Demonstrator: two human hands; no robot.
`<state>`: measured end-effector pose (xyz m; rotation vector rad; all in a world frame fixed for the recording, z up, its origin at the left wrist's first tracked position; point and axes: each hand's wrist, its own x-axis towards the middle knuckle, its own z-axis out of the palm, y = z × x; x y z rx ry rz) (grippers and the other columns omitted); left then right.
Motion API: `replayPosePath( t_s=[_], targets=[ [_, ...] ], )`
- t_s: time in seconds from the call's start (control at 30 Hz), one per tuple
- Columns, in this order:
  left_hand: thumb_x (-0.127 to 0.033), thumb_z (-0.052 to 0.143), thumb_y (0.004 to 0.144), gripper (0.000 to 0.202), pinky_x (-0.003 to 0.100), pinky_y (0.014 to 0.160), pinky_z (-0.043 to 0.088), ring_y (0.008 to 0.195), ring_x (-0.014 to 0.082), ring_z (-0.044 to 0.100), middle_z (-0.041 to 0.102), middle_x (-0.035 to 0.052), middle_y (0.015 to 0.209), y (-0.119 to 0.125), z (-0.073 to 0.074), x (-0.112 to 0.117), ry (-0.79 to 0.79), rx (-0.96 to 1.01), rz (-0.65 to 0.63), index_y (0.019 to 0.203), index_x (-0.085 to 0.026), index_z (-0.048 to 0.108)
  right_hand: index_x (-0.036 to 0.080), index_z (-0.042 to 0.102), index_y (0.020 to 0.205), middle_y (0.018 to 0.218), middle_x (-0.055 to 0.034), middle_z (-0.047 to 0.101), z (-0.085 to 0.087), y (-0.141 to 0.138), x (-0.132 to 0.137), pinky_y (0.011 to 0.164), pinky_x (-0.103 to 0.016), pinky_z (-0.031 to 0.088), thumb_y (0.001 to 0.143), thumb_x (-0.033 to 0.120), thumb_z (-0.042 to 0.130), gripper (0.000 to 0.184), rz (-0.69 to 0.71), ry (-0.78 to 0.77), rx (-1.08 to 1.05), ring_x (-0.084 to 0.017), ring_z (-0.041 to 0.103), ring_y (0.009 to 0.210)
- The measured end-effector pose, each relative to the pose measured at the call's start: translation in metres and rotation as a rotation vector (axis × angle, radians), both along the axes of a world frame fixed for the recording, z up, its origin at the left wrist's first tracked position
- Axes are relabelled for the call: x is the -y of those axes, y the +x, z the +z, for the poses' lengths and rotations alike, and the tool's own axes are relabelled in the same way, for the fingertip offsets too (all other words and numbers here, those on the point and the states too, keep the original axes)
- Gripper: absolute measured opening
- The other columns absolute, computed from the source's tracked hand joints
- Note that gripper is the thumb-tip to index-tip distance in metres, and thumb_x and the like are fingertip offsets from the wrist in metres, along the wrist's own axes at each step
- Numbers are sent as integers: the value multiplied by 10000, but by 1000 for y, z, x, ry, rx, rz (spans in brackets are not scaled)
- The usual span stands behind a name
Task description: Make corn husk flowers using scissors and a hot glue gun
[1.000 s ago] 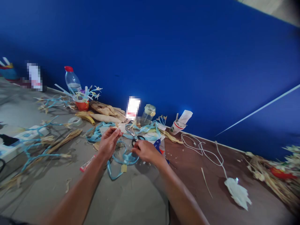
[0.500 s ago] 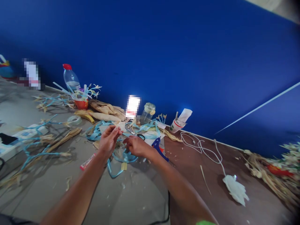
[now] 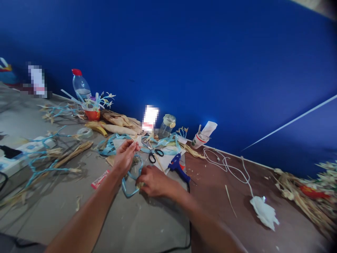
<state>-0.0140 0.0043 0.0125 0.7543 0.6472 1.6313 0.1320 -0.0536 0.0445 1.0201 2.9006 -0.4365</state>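
My left hand (image 3: 124,156) is raised over the grey table (image 3: 147,225), its fingertips pinched on a small pale husk piece (image 3: 136,141). Lower and nearer to me, my right hand (image 3: 154,181) rests on the table with fingers closed on a small yellowish scrap at the end of a light blue ribbon loop (image 3: 127,188). Black-handled scissors (image 3: 154,153) and a blue glue gun (image 3: 179,168) lie just beyond my right hand.
Along the blue wall stand a red-capped water bottle (image 3: 80,86), an orange cup of blue stems (image 3: 92,111), dried husks (image 3: 119,123), a glass jar (image 3: 167,126) and a paper cup (image 3: 198,141). A white cord (image 3: 231,170) crosses the brown board; blue-wrapped twigs (image 3: 47,161) lie left.
My right hand has dropped from beside the left hand down toward me onto the ribbon end on the table, uncovering the scissors and glue gun. The left hand stays raised with its husk piece.
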Motion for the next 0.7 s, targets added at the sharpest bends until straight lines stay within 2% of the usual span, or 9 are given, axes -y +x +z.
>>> replayPosePath(
  t_s=[0.1,0.17,0.27,0.4,0.47,0.53,0.6,0.7],
  targets=[
    [-319,782,654,217,310,791,475,619,107,539,596,-19,629,2,-1,1,7,-6,-10,718,-184,624,172,690,902,920,-125,643,-7,-5,6,783,-359,442,811,253,553,184,-13,101,64,-257,576,916],
    [-315,780,656,213,305,783,474,614,105,535,600,-18,636,3,-2,1,9,-11,-10,725,-184,626,155,685,859,923,-129,652,-10,-4,3,792,-355,442,809,216,536,168,-25,83,45,-247,583,910],
    [-317,776,660,213,293,766,474,603,99,535,598,-20,633,2,-4,0,8,-15,-1,731,-182,627,165,691,852,935,-85,678,-11,6,-7,789,-295,448,770,139,538,176,-98,-147,-164,-190,609,867],
    [-317,780,659,218,280,752,481,621,103,555,599,-18,630,1,-3,0,-11,-18,1,722,-178,624,170,684,847,794,-12,685,-12,22,-25,691,-226,454,734,97,528,206,-449,-567,-590,-119,599,713],
    [-308,797,638,230,273,734,486,620,104,560,607,-20,639,1,-3,0,-30,-3,5,726,-182,626,160,677,799,681,13,648,-15,27,-30,644,-220,442,713,117,562,150,-604,-711,-765,-103,557,621],
    [-302,811,617,244,268,720,491,610,101,559,617,-22,650,1,-2,0,-38,14,11,733,-187,630,155,671,757,611,32,607,-19,27,-33,609,-215,424,687,144,603,98,-683,-813,-890,-88,512,558],
    [-304,812,616,242,264,713,493,608,99,558,619,-24,648,1,-2,0,-38,14,12,731,-188,633,152,668,733,584,41,584,-21,27,-32,588,-211,410,674,187,640,74,-707,-860,-930,-78,483,525],
    [-305,811,617,240,262,709,495,611,100,564,615,-28,638,-1,-4,-1,-43,5,15,729,-189,632,148,678,709,577,34,577,-20,27,-29,576,-212,404,706,305,668,158,-620,-833,-742,-88,491,537]
  ],
)
